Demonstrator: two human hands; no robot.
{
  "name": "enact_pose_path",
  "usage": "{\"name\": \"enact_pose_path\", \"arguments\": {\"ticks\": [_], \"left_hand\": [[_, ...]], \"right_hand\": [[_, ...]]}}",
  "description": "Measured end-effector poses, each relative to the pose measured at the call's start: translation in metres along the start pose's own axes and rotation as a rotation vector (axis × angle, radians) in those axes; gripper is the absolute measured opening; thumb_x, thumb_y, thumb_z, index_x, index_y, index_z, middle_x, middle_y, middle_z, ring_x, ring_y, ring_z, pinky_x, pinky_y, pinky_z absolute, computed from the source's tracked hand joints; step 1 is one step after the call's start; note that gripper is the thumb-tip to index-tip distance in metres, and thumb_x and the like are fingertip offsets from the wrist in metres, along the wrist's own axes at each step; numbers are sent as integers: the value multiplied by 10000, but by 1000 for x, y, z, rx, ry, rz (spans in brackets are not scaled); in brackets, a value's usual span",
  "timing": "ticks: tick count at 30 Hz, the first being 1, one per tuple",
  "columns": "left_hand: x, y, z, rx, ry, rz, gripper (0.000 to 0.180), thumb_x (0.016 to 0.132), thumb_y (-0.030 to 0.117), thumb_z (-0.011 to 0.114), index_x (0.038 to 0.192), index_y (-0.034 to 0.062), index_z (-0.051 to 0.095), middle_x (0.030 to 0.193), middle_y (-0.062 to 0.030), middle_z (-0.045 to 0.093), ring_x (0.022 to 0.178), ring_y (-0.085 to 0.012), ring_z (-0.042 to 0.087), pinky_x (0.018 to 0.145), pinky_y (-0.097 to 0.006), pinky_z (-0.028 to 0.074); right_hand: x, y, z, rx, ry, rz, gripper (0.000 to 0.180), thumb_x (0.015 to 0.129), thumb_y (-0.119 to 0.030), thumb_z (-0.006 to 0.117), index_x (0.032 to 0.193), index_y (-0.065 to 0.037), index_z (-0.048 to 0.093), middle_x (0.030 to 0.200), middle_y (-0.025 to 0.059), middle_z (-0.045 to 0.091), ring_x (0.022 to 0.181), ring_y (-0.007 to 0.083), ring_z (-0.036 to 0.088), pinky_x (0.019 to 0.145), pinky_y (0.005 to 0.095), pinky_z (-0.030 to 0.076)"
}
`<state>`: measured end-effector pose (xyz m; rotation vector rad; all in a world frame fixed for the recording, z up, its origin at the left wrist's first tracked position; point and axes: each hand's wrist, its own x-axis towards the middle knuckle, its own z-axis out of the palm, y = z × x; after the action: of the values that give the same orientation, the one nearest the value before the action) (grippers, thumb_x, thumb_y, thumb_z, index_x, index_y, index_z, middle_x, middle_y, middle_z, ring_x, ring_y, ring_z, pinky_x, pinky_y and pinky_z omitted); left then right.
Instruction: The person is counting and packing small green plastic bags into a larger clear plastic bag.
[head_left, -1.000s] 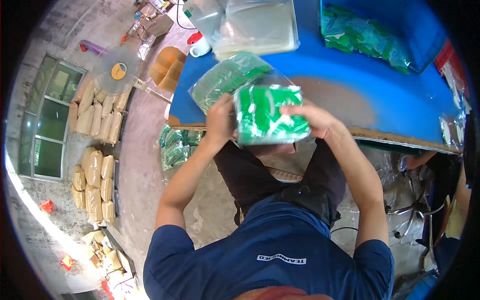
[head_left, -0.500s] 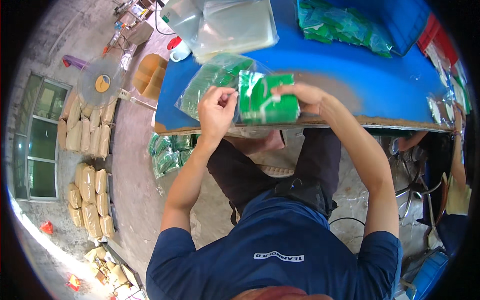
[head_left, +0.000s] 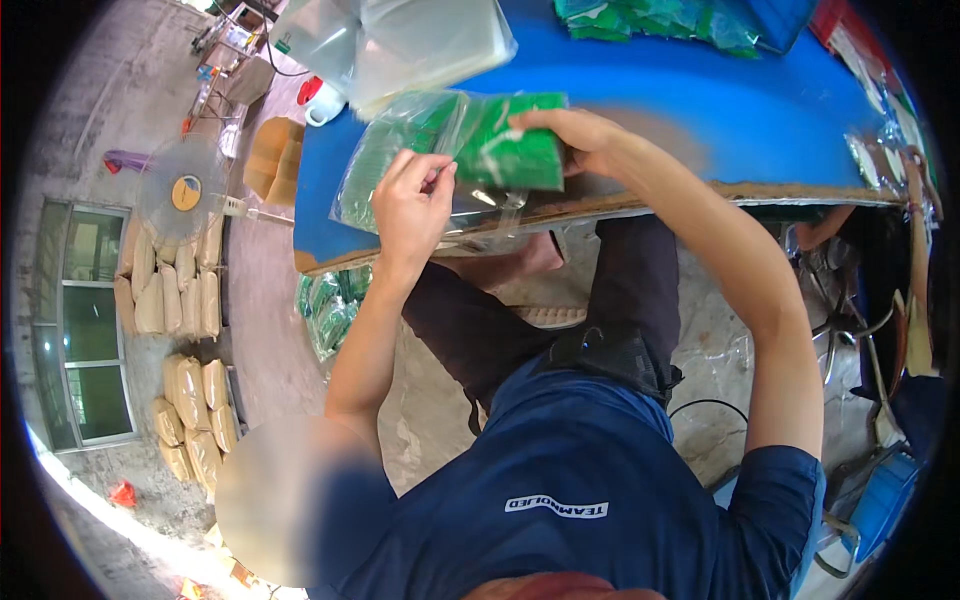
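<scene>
In my right hand (head_left: pixel 580 138) is a green packet (head_left: pixel 525 150), thumb on top and the fingers hidden beneath. It may be a stack; motion blur hides the layers. The packet's left end meets the mouth of a large clear plastic bag (head_left: pixel 352 190) lying at the table's near edge. More green packets show through the bag's film. My left hand (head_left: pixel 415 200) is closed in a pinch on the bag's edge, close to the packet's left side. Whether the packet's end is inside the bag or only over it, I cannot tell.
Clear empty bags (head_left: pixel 430 50) lie stacked on the blue table (head_left: pixel 640 90) at the back left, beside a white-and-red mug (head_left: pixel 322 102). Green packets (head_left: pixel 660 22) are heaped at the back. Filled green bags (head_left: pixel 335 310) sit below the table's left. Another person's arm (head_left: pixel 915 250) appears far right.
My right hand has brought the green packet leftward and up to the clear bag's mouth. My left hand stays pinched, and the bag's edge now stands against the packet. The whole view has shifted slightly.
</scene>
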<state>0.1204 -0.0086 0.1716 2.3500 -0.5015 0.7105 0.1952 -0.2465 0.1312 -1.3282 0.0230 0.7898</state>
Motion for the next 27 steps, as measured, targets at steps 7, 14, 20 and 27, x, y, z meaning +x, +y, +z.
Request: {"name": "enact_pose_path", "arguments": {"ticks": [7,14,20,27], "left_hand": [[0,10,-4,34,72,57,80,818,15,757,890,7,723,723,-60,583,593,-126,562,545,-276,452],[4,50,12,-46,81,107,62,816,8,754,868,12,721,759,-64,620,628,-154,606,583,-269,485],[14,-12,-29,-244,175,-222,376,886,195,743,1210,24,660,1102,-116,693,1019,-213,660,918,-340,507],[12,-167,-21,-1031,-319,-854,716,1028,459,481,1541,-1,285,1572,-143,354,1442,-236,342,1189,-358,261]], "right_hand": [[-17,18,63,276,106,-238,462,817,-277,798,1205,-93,627,1080,54,696,909,166,688,763,356,559],[49,-4,76,132,226,-275,537,845,-361,768,1190,19,608,1026,123,669,782,197,671,650,345,552],[16,-14,56,192,-222,-147,744,875,-402,745,1392,38,441,1210,157,626,951,253,694,796,409,598],[59,1,73,-91,345,-107,781,730,-485,841,1251,43,594,1152,168,665,978,290,698,721,450,614]]}}
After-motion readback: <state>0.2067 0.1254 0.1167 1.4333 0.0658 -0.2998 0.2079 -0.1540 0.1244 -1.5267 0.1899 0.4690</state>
